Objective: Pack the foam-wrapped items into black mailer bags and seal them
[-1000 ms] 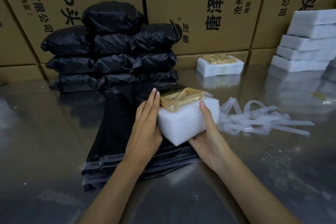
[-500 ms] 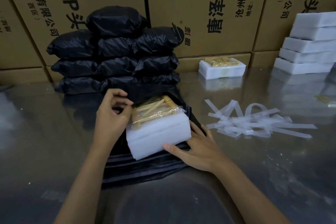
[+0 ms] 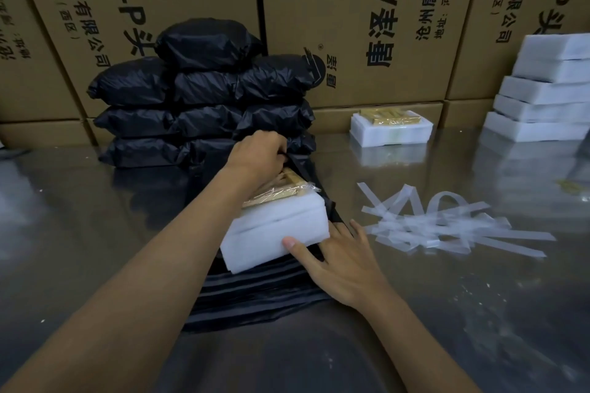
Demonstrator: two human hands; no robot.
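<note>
A white foam-wrapped item (image 3: 281, 230) with a gold packet (image 3: 284, 188) on top lies on a pile of flat black mailer bags (image 3: 255, 293). My left hand (image 3: 258, 153) reaches past the item's far end and pinches the black edge of a bag there. My right hand (image 3: 338, 262) lies flat against the near right corner of the foam, thumb on its front face, fingers straight. Filled black mailer bags (image 3: 204, 99) are stacked behind.
Cardboard boxes (image 3: 367, 9) wall off the back. Another foam item with a gold packet (image 3: 391, 128) sits at centre back, and a stack of white foam blocks (image 3: 542, 96) stands at the right. Clear peeled strips (image 3: 447, 226) lie loose to the right on the shiny table (image 3: 79, 233).
My left hand has moved away from me, from the item's left side to the bag edge at its far end. My right hand keeps pressing the foam's near right corner.
</note>
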